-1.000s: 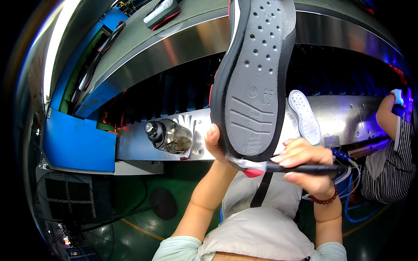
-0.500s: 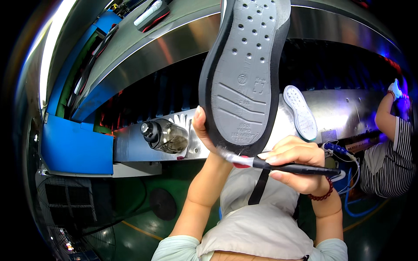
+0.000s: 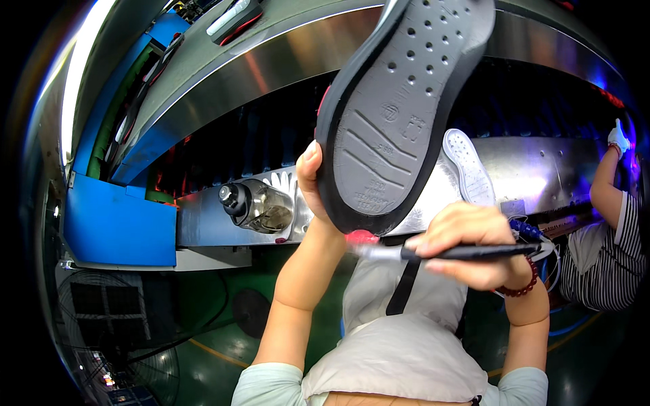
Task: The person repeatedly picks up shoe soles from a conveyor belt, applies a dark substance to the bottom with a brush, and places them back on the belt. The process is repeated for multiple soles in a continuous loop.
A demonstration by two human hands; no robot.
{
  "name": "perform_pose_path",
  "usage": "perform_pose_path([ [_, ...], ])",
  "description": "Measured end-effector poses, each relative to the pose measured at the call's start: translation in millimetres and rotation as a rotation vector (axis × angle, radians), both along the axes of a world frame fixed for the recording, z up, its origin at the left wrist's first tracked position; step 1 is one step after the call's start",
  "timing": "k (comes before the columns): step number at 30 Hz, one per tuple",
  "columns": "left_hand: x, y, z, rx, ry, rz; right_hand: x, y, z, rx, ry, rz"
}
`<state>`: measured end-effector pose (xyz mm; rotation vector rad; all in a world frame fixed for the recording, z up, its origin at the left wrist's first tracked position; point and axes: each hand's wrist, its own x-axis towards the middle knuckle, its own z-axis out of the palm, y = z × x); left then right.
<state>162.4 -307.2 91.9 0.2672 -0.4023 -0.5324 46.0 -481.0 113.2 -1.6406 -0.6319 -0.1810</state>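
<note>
I take the big grey shoe sole (image 3: 399, 115) as my landmark and go from left to right.

Far to the left of the sole is a blue box (image 3: 118, 227) on the side of the machine. Closer to the sole, still on its left and a bit lower, a clear water bottle (image 3: 256, 205) with a black cap lies on its side on the shiny metal counter (image 3: 203, 220).

My left hand (image 3: 313, 186) holds the sole up in the air. Its grip is pressed on the left edge of the sole, near the heel end, with the thumb lying along the black rim. The bottom of the sole faces me, so I see its grooves and small round holes.

Just under the heel end of the sole is my right hand (image 3: 467, 247). Its grip pinches a thin black brush (image 3: 447, 253), which lies almost flat. The pale tip of the brush points left and sits right below the sole's heel edge, beside a bit of pink. I cannot tell if the tip touches the rim.

I think the brushing is at the heel edge now. How much of the rim is done I cannot tell.

To the right of the sole, a white sole (image 3: 468, 169) lies on the counter. Far right, another person's arm (image 3: 606, 176) in a white glove reaches up.
</note>
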Motion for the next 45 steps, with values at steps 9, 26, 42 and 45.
perform_pose_path([
  [9, -8, -7, 11, 0.582, 0.279, -0.413, 15, -25, 8, -0.228, -0.03, 0.182],
  [26, -30, 15, 2, 0.986, 0.223, -0.456, 18, -54, 0, -0.511, 0.144, 0.384],
  [42, 32, 51, -89, 0.116, 0.041, -0.492, -5, -29, 39, -0.171, 0.001, -0.143],
  [45, 6, -2, -96, 0.326, 0.322, -0.338, 19, -24, -14, 0.016, 0.3, -0.317],
])
